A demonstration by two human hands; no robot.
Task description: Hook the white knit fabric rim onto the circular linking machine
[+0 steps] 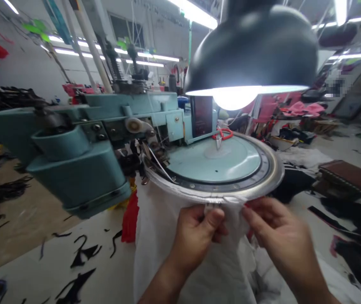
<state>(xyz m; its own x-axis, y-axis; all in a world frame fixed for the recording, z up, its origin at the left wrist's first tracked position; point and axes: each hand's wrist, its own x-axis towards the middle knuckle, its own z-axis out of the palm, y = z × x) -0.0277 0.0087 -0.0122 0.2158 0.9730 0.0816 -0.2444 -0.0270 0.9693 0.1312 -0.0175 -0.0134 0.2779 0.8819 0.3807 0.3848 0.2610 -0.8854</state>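
Observation:
White fabric (161, 236) hangs from the toothed rim (187, 195) of a round teal machine plate (183, 166). At the front of the rim, my left hand (196, 236) pinches the fabric edge between thumb and fingers. Just right of it, my right hand (278, 232) is closed on the fabric at the rim, slightly blurred. Red-handled scissors (223, 136) lie on the plate's far side. A white thread or tape (161, 164) runs down to the plate's left edge.
The teal machine body (79, 173) fills the left. A dark lamp (253, 50) with a lit bulb hangs over the plate. Black scraps (85, 253) lie on the floor at lower left. A brown padded stool (351, 177) and dark fabric (358, 253) are at right.

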